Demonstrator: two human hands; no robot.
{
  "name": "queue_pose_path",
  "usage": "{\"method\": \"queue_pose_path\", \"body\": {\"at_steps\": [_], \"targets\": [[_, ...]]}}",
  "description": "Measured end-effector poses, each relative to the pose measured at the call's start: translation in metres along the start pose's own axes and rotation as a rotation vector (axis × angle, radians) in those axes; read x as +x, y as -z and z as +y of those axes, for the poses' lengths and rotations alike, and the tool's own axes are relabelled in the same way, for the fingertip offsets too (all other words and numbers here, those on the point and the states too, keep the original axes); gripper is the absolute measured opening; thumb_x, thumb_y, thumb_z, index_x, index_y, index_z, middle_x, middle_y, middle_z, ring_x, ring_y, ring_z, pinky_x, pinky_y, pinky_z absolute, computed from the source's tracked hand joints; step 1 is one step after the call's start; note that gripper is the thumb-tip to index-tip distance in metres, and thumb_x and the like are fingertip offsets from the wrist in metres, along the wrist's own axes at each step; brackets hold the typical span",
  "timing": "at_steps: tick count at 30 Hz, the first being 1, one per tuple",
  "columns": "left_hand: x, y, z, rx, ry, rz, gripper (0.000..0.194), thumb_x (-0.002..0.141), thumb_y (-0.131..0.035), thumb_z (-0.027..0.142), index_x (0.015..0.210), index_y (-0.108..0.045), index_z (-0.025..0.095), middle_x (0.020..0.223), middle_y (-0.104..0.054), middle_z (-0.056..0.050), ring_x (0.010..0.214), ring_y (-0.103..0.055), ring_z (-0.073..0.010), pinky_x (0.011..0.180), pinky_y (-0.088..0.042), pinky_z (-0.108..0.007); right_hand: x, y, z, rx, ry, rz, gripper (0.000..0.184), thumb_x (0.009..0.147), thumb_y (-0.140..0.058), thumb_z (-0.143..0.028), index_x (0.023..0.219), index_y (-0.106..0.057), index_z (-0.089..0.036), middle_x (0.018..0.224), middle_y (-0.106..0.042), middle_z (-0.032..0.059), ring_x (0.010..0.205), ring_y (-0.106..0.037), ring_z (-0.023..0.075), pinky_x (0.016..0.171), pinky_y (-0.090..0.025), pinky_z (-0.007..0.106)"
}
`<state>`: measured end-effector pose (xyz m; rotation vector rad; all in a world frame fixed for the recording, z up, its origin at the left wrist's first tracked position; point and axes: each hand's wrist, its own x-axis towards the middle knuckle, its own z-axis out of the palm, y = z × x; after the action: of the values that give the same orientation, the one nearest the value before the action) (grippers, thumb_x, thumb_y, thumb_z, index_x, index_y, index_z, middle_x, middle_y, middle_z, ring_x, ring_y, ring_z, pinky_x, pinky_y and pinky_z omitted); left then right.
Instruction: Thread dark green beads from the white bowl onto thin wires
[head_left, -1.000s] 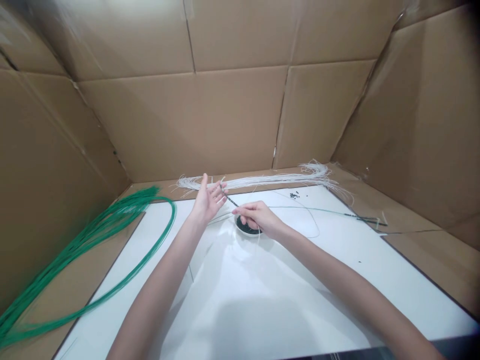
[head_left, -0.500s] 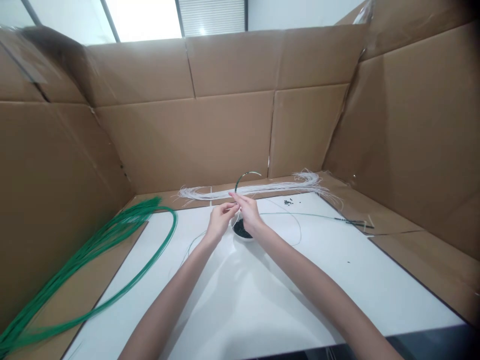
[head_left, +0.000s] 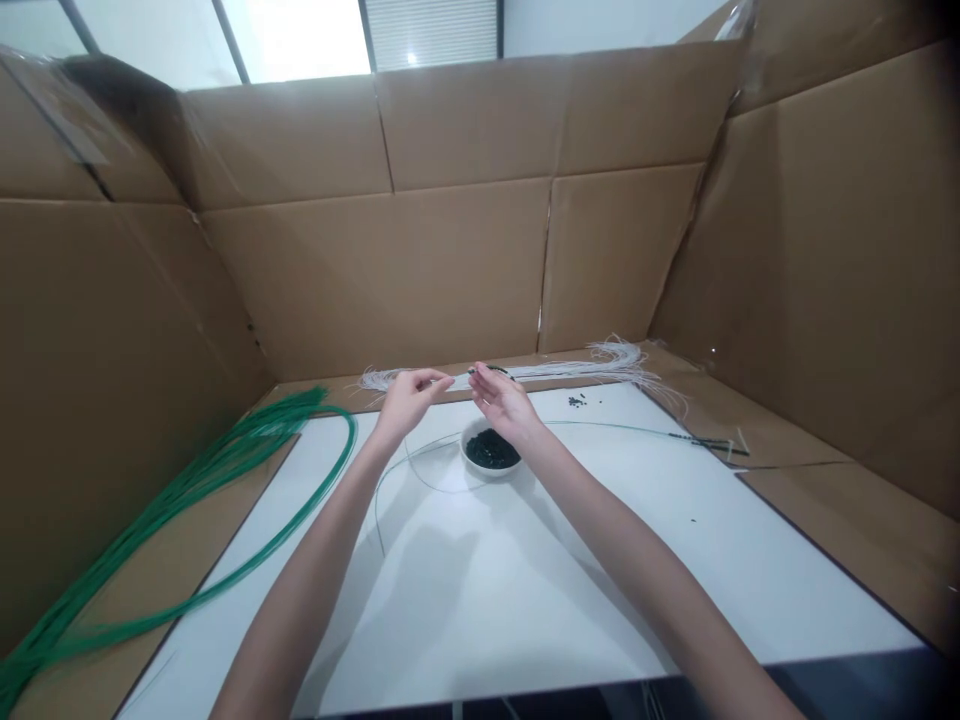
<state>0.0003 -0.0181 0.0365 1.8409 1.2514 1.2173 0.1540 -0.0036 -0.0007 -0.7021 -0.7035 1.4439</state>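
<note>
The beaded strand [head_left: 496, 370] lies by the right hand [head_left: 504, 402], its fingers loosely curled around it above the far side of the bowl [head_left: 491, 470], while the left hand [head_left: 409, 400] pinches a thin strand end to its left.

Bright light from upper left; soft shadows, slight blur, dark right edge.

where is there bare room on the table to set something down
Most room: white tabletop between the forearms, nearer than the round white bowl of dark bits. Also right of the right forearm, bar one speck. Crowded: the back, with hands and white strands; the left, with green strands.
</note>
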Motion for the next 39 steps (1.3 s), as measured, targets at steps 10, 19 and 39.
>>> {"method": "queue_pose_path", "body": {"at_steps": [10, 19, 39], "targets": [[0.008, 0.036, -0.02, 0.129, 0.134, -0.221, 0.026, 0.066, -0.059, 0.039, 0.071, -0.069, 0.015, 0.057, -0.058, -0.001, 0.048, -0.04, -0.0094, 0.047, -0.026, -0.022, 0.013, -0.001, 0.015, -0.036, -0.037, -0.011, 0.02, 0.063, -0.067, -0.034, 0.077, -0.064, -0.021, 0.103, -0.065, 0.002, 0.088, -0.06, 0.0129, 0.066, -0.046, 0.021], [0.021, 0.014, -0.024, 0.014, 0.116, -0.271, 0.021, 0.068, -0.056, 0.033, 0.073, -0.065, 0.014, 0.06, -0.059, -0.003, 0.05, -0.044, -0.0095, 0.048, -0.032, -0.021, 0.015, 0.001, 0.028, -0.228, -0.005, -0.095, 0.037, 0.066, -0.063, -0.041, 0.098, -0.064, -0.023, 0.11, -0.062, 0.0036, 0.087, -0.058, 0.0121, 0.066, -0.045, 0.02], [0.017, -0.01, -0.011, 0.586, -0.179, -0.125, 0.024, 0.076, -0.044, 0.023, 0.078, -0.067, 0.018, 0.064, -0.063, -0.001, 0.057, -0.049, -0.0129, 0.055, -0.032, -0.022, 0.028, 0.025, -0.028, -0.759, -0.119, -0.438, 0.03, 0.067, -0.065, -0.04, 0.073, -0.068, -0.011, 0.069, -0.066, 0.0066, 0.057, -0.057, 0.0106, 0.057, -0.044, 0.024]]}}
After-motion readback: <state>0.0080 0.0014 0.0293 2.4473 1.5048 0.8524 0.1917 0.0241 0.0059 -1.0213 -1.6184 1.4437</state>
